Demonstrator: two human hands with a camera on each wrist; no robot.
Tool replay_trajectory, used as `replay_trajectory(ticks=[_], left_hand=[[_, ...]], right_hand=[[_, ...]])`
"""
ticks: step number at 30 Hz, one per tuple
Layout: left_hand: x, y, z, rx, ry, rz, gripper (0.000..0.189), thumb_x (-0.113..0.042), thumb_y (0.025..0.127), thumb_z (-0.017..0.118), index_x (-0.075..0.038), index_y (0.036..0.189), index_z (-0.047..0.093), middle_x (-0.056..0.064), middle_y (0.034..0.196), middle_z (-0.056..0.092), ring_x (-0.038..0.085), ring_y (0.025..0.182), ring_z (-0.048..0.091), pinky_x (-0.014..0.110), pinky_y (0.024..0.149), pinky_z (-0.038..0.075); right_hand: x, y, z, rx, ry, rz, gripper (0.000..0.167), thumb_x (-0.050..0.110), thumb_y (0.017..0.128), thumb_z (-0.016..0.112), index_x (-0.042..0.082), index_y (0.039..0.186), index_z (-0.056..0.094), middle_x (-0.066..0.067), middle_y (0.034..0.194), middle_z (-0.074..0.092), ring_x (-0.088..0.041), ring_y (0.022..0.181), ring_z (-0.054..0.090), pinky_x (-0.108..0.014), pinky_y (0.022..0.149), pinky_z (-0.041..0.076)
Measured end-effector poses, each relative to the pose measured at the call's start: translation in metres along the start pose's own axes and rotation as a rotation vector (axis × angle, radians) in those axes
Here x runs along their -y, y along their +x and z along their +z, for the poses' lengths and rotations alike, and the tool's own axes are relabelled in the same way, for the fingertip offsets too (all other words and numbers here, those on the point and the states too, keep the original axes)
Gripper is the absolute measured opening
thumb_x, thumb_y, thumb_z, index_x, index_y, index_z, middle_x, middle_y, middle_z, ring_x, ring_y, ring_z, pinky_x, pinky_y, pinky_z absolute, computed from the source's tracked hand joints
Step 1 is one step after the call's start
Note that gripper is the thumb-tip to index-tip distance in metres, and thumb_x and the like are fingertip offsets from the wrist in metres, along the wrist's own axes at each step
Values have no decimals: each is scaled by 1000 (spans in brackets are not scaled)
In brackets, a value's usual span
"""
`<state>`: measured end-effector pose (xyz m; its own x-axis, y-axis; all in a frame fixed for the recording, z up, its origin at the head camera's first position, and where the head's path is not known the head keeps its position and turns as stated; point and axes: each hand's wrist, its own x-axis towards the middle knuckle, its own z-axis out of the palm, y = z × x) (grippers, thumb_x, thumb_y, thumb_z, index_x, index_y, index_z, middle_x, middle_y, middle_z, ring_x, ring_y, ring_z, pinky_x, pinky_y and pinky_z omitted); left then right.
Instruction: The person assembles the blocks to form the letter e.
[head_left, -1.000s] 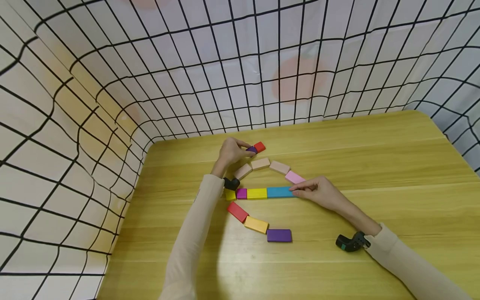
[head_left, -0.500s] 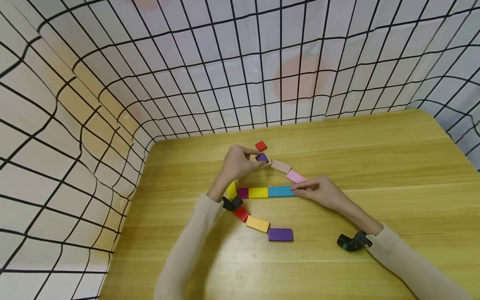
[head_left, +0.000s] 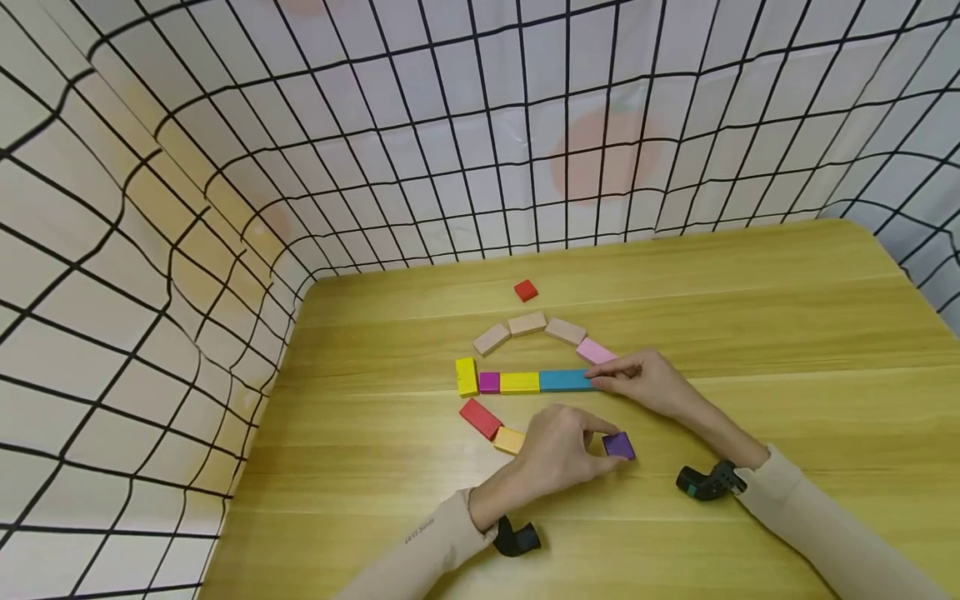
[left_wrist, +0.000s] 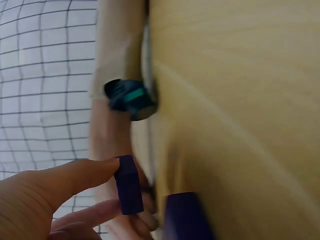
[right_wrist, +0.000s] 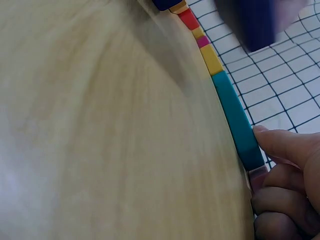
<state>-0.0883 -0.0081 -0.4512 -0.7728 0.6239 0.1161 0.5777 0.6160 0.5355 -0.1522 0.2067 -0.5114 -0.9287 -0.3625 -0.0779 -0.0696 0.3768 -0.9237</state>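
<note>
My left hand (head_left: 562, 450) pinches a small purple block (head_left: 618, 446) between thumb and finger, in front of the row of blocks. The left wrist view shows that block raised off the table, near a longer purple block (left_wrist: 187, 217), which the left hand hides in the head view. My right hand (head_left: 648, 383) holds the right end of a long blue block (head_left: 564, 381) with thumb and fingertips. In line with it lie a yellow block (head_left: 520, 383) and a magenta block (head_left: 490, 382). A pink block (head_left: 596, 351) lies just behind the right fingertips.
Three beige blocks (head_left: 527, 324) curve behind the row. A yellow block (head_left: 467, 377) stands at its left end; a red block (head_left: 481, 418) and an orange block (head_left: 510, 441) curve in front. A small red block (head_left: 527, 290) lies farther back. Black wire mesh (head_left: 420, 167) borders the wooden table (head_left: 787, 333).
My left hand has picked up the small purple block beside the small red one and carried it forward over the arc, toward me and to the right. The right hand has stayed at the blue block.
</note>
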Motion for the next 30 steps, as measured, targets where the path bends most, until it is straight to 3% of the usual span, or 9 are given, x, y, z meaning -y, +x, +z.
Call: replay_trajectory(ticks=[6,15,21,24,27,30], left_hand=[[2,-8,17,33,33,-36,27,-37,80,90,-21,101,85,-11,71,75,-10,53,36,9,46,29],[10,-20,22,54,18,-50,26,-38,78,92,-23,97,85,-15,60,62,-12,52,38,9,46,30],[15,-26,21,65,-23,-89,27,-41,77,93,-24,97,85,-15,72,71,-11,57,40,10,48,31],[16,-27,20,68,-22,-98,28,-42,76,93,-25,97,85,-13,78,75,-10,58,41,10,50,32],[17,-28,19,67,-37,-99,28,-41,76,93,-24,96,85,-12,77,75,-10,57,41,11,50,32],[19,-29,18,69,-53,-97,28,-40,76,93,-23,96,85,-12,72,72,-9,56,40,11,49,32]], right_hand=[[1,0,0,4,5,-6,20,23,96,75,13,111,82,-10,99,81,-1,55,37,-21,52,33],[1,1,0,15,36,1,20,22,97,75,11,113,81,-12,94,80,-3,53,42,-20,51,37],[-1,1,0,16,35,1,20,22,97,75,11,112,82,-13,108,79,-2,55,40,-21,53,35],[0,0,0,7,30,2,20,22,97,75,11,111,82,-13,99,80,-2,56,38,-21,53,34],[1,0,0,3,23,7,20,22,97,75,11,111,82,-12,83,77,-2,55,35,-21,52,32],[2,0,0,8,23,11,20,23,97,75,11,112,82,-10,79,76,-2,54,35,-21,52,33]])
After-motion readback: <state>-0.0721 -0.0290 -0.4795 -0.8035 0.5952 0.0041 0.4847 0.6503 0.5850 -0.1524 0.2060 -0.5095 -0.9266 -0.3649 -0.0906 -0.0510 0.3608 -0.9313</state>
